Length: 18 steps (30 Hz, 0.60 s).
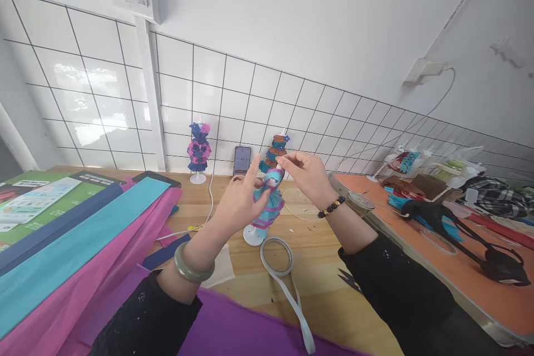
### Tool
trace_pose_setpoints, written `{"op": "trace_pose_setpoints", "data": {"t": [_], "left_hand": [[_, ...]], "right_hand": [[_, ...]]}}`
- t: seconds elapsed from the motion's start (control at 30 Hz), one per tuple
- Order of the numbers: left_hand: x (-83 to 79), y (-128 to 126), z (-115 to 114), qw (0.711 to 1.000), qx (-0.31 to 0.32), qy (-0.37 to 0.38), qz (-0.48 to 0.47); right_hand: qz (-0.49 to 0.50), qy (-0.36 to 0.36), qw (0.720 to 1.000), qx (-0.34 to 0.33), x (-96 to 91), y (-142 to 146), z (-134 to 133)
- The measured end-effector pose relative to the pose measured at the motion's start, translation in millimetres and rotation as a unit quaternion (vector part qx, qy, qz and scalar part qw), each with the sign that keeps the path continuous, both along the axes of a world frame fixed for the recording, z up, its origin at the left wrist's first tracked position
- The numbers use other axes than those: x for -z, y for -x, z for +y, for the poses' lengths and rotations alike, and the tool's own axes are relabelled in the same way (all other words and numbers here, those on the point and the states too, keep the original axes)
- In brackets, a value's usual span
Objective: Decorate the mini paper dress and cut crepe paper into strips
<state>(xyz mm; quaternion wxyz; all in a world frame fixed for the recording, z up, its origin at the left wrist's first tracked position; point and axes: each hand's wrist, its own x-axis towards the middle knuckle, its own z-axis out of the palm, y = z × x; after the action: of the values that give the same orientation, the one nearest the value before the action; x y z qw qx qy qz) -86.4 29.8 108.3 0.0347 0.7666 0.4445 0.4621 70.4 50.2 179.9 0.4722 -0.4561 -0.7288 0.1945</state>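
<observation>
The left hand [242, 200] was wrapped around the waist of a small doll [269, 203] in a turquoise and pink ruffled dress, fingers closed on it from the left side, index finger raised beside its head. The right hand [306, 175] was pinched shut, thumb against fingertips, just at the top of the doll's head; whether anything lay in that pinch was too small to tell. The doll stood upright on its round white base [253, 236] on the wooden table [317, 267], near the middle of it.

I counted three such dolls on stands: the one being held, a brown and blue one [277, 150] close behind it, and a blue and pink one [198, 151] further left against the tiled wall [104, 89]. One phone [242, 160] leaned on that wall between them (its screen lit, the figures too blurred to read). One roll of white tape [277, 256] lay just in front of the base, its loose end trailing toward the table edge. Folded crepe sheets lay at the left: one turquoise [75, 245], one pink [104, 272], one purple [233, 328]. A green printed box [29, 200] behind them carried writing I could not make out. The left wrist wore one green bangle [192, 267], the right one dark bead bracelet [331, 207].
</observation>
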Motion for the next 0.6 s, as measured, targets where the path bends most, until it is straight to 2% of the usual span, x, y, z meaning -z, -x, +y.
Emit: {"op": "trace_pose_setpoints", "data": {"t": [0.27, 0.6], "left_hand": [[-1.1, 0.2, 4.1, 0.993, -0.004, 0.083, -0.083], [1.9, -5.2, 5.6, 0.988, -0.025, 0.078, -0.129]], "right_hand": [[0.01, -0.002, 1.0, -0.004, 2.1, 14.2, 2.7], [-0.009, -0.012, 1.0, 0.011, 1.3, 20.4, -0.4]]}}
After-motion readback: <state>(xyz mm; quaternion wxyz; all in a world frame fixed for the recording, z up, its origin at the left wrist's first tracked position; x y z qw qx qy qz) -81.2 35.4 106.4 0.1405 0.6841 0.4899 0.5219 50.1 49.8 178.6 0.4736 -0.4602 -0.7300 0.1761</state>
